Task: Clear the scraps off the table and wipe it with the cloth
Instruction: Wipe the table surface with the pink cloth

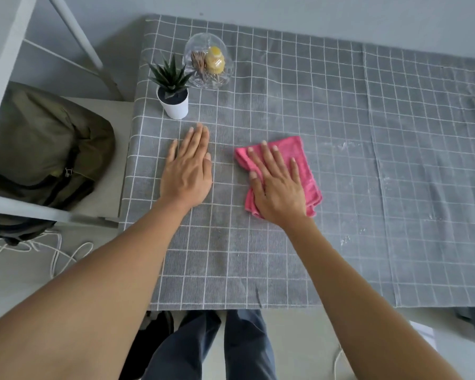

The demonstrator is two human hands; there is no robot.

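cloth (299,154): pink, folded, lying flat on the surface (340,256) left of the middle, nearer the left edge than the right.
right hand (279,187): we see it flat on the cloth, fingers straight and spread wide, pressing down, gripping nothing.
left hand (188,165): flat on the bare checked covering just left of the cloth, fingers straight and close together, holding nothing; we judge it steadies the covering.
scraps: no loose pieces that we can make out; only pale smears (346,145) right of the cloth and more toward the right edge.
progress: we judge the wipe is under way, right side not yet done.
risk 1: covering is loose fabric; a hard push could bunch or drag it if the left hand lifts.
risk 2: potted plant (174,101) and glass dish (207,64) stand near the far left corner; a wide sweep that way could knock them over.
risk 3: folded cloth could unfold or slip under a flat palm, leaving streaks.
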